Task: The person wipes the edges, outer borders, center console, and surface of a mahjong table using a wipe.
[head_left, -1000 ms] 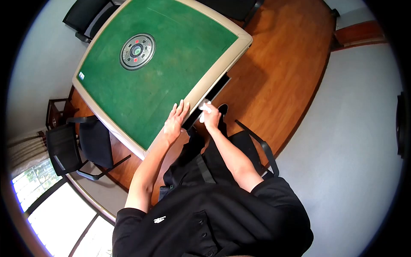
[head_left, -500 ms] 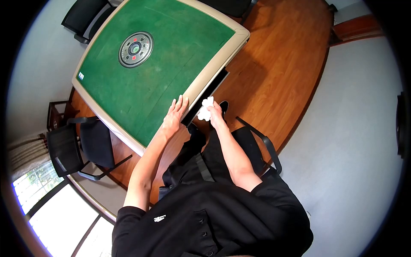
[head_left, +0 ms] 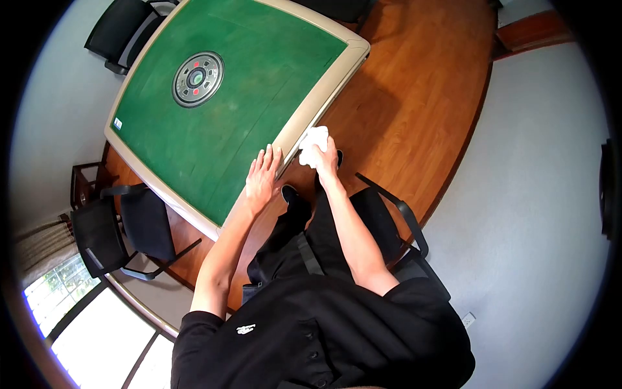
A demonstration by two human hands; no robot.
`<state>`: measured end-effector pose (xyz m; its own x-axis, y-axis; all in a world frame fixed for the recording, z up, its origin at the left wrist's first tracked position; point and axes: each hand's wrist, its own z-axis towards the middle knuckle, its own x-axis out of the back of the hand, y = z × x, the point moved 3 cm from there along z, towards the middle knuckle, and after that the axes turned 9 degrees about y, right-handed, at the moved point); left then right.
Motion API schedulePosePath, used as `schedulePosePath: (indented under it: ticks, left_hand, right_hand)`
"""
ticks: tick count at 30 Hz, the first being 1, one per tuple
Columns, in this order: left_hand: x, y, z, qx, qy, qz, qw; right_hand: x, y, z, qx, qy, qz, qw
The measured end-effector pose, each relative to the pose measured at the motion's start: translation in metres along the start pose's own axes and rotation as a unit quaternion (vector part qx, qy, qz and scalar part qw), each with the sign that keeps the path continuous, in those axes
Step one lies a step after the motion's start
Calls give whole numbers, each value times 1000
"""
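My left hand lies with fingers spread on the beige rim of the green-topped table. Beside the table's outer edge, my right hand is closed on a crumpled white cloth or tissue. The cloth is at the side of the table, near the rim. No open drawer shows along this side now. A round dial-like panel is set in the green surface.
Black chairs stand at the left, the upper left and behind me on the right. A small wooden stand is by the left wall. Wooden floor stretches to the right wall.
The dark drawer at the table's side has closed. My right hand has moved up slightly with the white cloth, which now shows more fully. My left hand has stayed on the rim.
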<state>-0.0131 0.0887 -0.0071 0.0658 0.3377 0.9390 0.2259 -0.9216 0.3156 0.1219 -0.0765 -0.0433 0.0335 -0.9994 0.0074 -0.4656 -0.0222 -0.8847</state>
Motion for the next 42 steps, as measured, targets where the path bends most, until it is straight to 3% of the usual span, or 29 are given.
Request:
schedulePosePath:
  ticks: [2,4,5,7,8,10,11,13,15,17,21,27,29,31,33,35,36,39,42]
  left_hand:
    - [4,2,10,-14,14,-6,1000]
    - [9,7,37,-32,9,11,999]
    - [1,3,53,-21,8,16,1000]
    - [-6,5,80,-20,29,13,999]
    - [0,8,90,-24,27,14,999]
    - [10,13,106,-59,-68,48,995]
    - [11,13,112,-60,-69,49,995]
    - [7,13,118,-64,-65,44,995]
    - [4,10,118,-70,-58,48,995]
    - [-1,8,115,-77,-50,53,994]
    - [0,10,118,-91,-28,31,995]
    - [12,39,157,-119,-30,2,992]
    - [8,50,172,-125,-37,12,991]
    - [-1,56,181,-126,-31,2,992]
    - [-11,58,184,-140,-37,6,989]
    - [-17,55,184,-142,-18,26,989]
    - [-8,59,183,-133,-36,12,990]
    - [-27,50,188,-142,-10,42,989]
    - [-15,50,196,-161,-21,53,985]
  right_hand:
    - [-23,30,21,1,-37,89,995]
    - [-48,99,45,94,0,25,995]
    - [-51,73,20,120,65,-161,977]
    - [-55,28,-25,91,61,-172,979]
    - [-56,26,-32,103,81,-156,979]
    - [-54,31,-28,116,118,-99,981]
    - [-53,33,-23,130,151,-43,979]
    - [-54,21,-11,67,135,-53,987]
    - [-61,19,10,69,217,7,974]
    - [-65,18,40,103,271,-11,957]
    - [-52,-39,78,55,310,-152,937]
    - [-36,-81,183,58,361,-170,915]
    - [-28,-91,211,50,375,-110,919]
    - [-20,-88,225,48,363,-111,924]
    - [-15,-63,229,110,366,-97,919]
    - [-15,-32,214,153,297,48,942]
    - [-15,-44,176,110,283,80,950]
    - [-20,-25,98,93,252,-14,963]
    - [-42,34,65,88,216,84,969]
